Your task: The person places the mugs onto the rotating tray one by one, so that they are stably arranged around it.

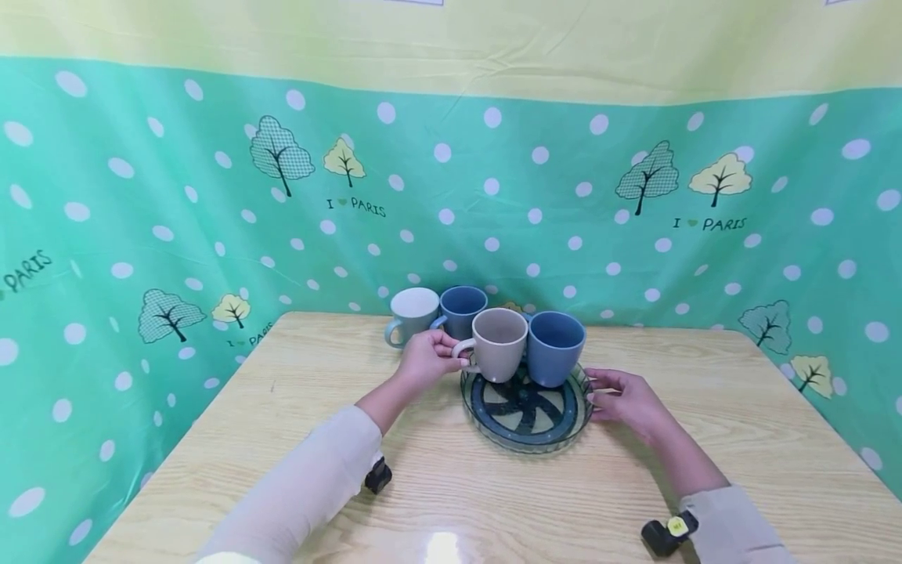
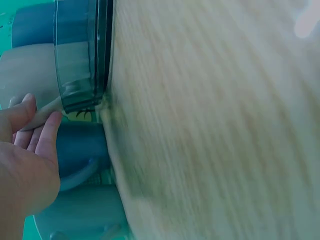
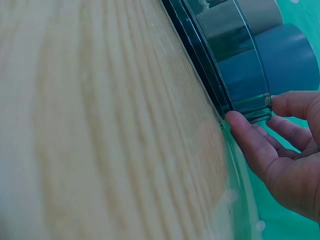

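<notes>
A round clear glass tray (image 1: 528,446) with a dark swirl pattern lies on the table. On its back part stand a beige mug (image 1: 502,348) and, to the right, a blue mug (image 1: 556,350). My left hand (image 1: 425,362) pinches the beige mug's handle (image 2: 45,113) between thumb and fingers. At the tray's right side, my right hand (image 1: 629,401) holds the glass wall (image 3: 255,106), one digit low near the base and another by the rim. Behind the left hand, a second blue mug (image 1: 463,307) and a grey-green mug (image 1: 414,315) stand on the table.
The light wooden table (image 1: 317,454) ends at the back against a green dotted curtain (image 1: 493,211) with printed trees. Black wrist devices hang at the left cuff (image 1: 378,475) and the right cuff (image 1: 665,536).
</notes>
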The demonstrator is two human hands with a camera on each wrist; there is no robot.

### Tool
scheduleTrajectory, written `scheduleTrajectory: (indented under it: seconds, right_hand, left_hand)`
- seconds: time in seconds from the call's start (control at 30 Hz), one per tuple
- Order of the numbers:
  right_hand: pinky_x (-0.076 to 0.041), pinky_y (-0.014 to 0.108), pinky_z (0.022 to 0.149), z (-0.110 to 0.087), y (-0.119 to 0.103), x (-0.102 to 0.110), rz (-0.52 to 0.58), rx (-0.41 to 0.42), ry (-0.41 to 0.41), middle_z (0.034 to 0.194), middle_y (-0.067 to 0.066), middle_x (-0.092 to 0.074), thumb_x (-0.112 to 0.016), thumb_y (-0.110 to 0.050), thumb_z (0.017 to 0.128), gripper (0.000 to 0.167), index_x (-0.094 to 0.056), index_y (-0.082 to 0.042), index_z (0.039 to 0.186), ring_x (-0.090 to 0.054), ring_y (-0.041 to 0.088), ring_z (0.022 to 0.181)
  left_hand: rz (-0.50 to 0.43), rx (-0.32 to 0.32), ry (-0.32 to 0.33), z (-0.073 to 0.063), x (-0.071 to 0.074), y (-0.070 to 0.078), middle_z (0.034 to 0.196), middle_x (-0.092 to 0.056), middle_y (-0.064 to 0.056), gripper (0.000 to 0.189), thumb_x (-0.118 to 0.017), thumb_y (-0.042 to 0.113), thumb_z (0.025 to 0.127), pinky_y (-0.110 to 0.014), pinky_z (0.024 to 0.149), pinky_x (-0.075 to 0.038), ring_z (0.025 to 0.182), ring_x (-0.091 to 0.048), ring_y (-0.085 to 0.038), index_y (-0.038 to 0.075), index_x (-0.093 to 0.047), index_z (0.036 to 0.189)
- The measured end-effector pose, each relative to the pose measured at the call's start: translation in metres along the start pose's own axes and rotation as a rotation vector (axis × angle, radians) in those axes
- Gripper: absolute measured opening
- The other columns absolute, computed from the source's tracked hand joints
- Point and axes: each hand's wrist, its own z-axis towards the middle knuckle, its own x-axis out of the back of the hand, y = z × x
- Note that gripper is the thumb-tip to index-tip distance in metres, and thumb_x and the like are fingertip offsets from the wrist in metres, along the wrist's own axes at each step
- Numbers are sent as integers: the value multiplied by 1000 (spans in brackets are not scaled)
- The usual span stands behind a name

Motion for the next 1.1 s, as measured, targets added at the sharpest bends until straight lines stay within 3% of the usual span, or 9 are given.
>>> scheduleTrajectory:
  seconds: [0.43, 0.87, 1.1]
  right_hand:
    - [-60, 37, 80, 1, 7, 4, 12, 17, 2, 128, 34, -45, -59, 2, 92, 57, -34, 14, 142, -65, 28, 96]
    - [-60, 40, 81, -4, 5, 2, 54, 0, -21, 126, 34, -43, -58, 6, 90, 57, -33, 15, 140, -65, 30, 93]
    - [-60, 41, 80, -4, 3, 2, 4, -21, -17, 121, 32, -46, -63, 3, 88, 58, -35, 13, 138, -64, 27, 91]
  left_hand:
    - [-19, -6, -35, 19, -2, -1, 84, -73, -14, 20, -77, -12, 75, -29, 70, -61, 78, -70, -15, -5, -65, 90]
    - [-18, -3, -4, 22, -5, -5, 86, -73, -14, 20, -77, -11, 76, -29, 71, -61, 81, -71, -18, -4, -66, 91]
    - [-3, 3, 21, 19, -5, -5, 92, -73, -15, 24, -78, -8, 76, -29, 74, -61, 88, -70, -20, -3, -69, 99]
